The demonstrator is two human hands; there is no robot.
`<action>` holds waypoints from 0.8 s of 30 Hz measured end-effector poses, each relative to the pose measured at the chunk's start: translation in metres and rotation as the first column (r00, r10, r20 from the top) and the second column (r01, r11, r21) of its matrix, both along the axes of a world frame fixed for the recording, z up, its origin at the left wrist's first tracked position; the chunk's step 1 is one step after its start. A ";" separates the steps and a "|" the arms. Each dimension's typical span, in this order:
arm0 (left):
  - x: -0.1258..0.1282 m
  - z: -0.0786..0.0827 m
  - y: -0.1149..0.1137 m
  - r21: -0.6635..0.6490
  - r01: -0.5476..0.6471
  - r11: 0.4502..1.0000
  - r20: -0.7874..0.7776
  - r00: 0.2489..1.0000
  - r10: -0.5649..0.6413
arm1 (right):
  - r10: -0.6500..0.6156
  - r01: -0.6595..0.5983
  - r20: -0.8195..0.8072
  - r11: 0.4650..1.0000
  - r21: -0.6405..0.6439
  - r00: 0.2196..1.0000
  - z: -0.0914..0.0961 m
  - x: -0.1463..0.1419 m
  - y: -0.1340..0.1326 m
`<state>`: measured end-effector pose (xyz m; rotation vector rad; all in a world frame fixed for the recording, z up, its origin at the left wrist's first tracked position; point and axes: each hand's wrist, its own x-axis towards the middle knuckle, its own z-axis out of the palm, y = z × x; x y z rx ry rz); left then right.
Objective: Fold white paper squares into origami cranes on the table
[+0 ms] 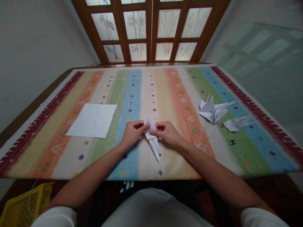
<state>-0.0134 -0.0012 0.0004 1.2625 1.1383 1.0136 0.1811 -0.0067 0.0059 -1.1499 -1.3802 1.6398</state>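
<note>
Between my two hands is a partly folded white origami paper point(153, 143), its long narrow point angled down toward me and shorter tips sticking up at the top. My left hand point(134, 131) pinches its upper left side between thumb and fingers. On the upper right side, my right hand point(167, 132) grips the same paper, thumb laid across the front. Both hands are closed and sit low over the striped tablecloth. The fingers behind the paper are partly hidden.
A stack of white square paper point(92, 120) lies on the tablecloth point(132, 157) to the left. Several folded paper cranes point(213, 110) rest at the right, one crane point(237, 124) slightly apart. A yellow plastic basket point(23, 205) is below the table at lower left. Wooden doors point(151, 31) stand beyond.
</note>
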 end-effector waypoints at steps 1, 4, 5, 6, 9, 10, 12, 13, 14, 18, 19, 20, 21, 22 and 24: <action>0.000 0.000 0.000 0.005 -0.007 1.000 -0.007 1.000 0.007 | 0.014 -0.014 0.004 1.000 0.002 1.000 0.000 0.000 0.000; -0.002 0.001 0.001 0.039 -0.037 0.999 -0.042 0.998 0.039 | 0.042 -0.042 0.011 0.999 0.007 0.999 0.002 0.000 -0.001; -0.003 0.002 0.001 0.052 -0.043 0.998 -0.048 0.998 0.046 | 0.047 -0.048 0.010 0.999 0.007 0.999 0.002 -0.001 -0.002; -0.003 0.003 0.000 0.065 -0.049 0.997 -0.054 0.997 0.053 | 0.052 -0.052 0.009 0.999 0.006 0.999 0.003 -0.001 -0.002; -0.003 0.004 -0.001 0.096 -0.068 0.993 -0.067 0.995 0.075 | 0.066 -0.066 0.003 0.998 -0.003 0.998 0.004 -0.003 -0.003; -0.003 0.004 -0.002 0.093 -0.070 0.993 -0.068 0.995 0.076 | 0.067 -0.067 0.001 0.998 -0.006 0.998 0.004 -0.003 -0.002; -0.002 0.005 -0.002 0.061 -0.056 0.997 -0.048 0.997 0.059 | 0.061 -0.061 -0.005 0.998 -0.009 0.998 0.005 -0.002 -0.002; -0.002 0.005 -0.002 0.035 -0.036 0.999 -0.028 0.999 0.037 | 0.058 -0.058 -0.009 0.998 -0.011 0.998 0.004 -0.002 -0.002; -0.001 0.006 -0.002 0.010 -0.014 1.000 -0.001 1.000 0.014 | 0.055 -0.055 -0.013 0.998 -0.012 0.998 0.004 -0.001 -0.001; 0.000 0.006 -0.001 -0.038 0.074 0.997 0.049 0.996 -0.072 | 0.063 -0.063 -0.014 0.998 -0.010 0.998 0.003 0.000 -0.001; 0.000 0.005 -0.001 -0.034 0.081 0.996 0.033 0.996 -0.080 | 0.059 -0.059 -0.011 0.998 -0.009 0.998 0.002 0.000 -0.001; -0.001 0.005 -0.001 -0.024 0.076 0.997 0.009 0.997 -0.076 | 0.049 -0.049 -0.012 0.999 -0.012 0.999 0.002 0.000 -0.001; -0.002 0.005 -0.002 -0.008 0.061 0.998 -0.016 0.998 -0.061 | 0.036 -0.037 -0.017 0.999 -0.017 0.999 0.001 0.000 -0.002; -0.002 0.004 -0.002 0.012 0.035 0.999 -0.036 0.999 -0.034 | 0.026 -0.027 -0.029 0.999 -0.026 0.999 0.001 -0.001 -0.002; -0.004 0.004 -0.002 0.057 -0.025 0.998 -0.057 0.998 0.028 | 0.028 -0.032 -0.062 0.998 -0.052 0.998 -0.001 -0.003 -0.004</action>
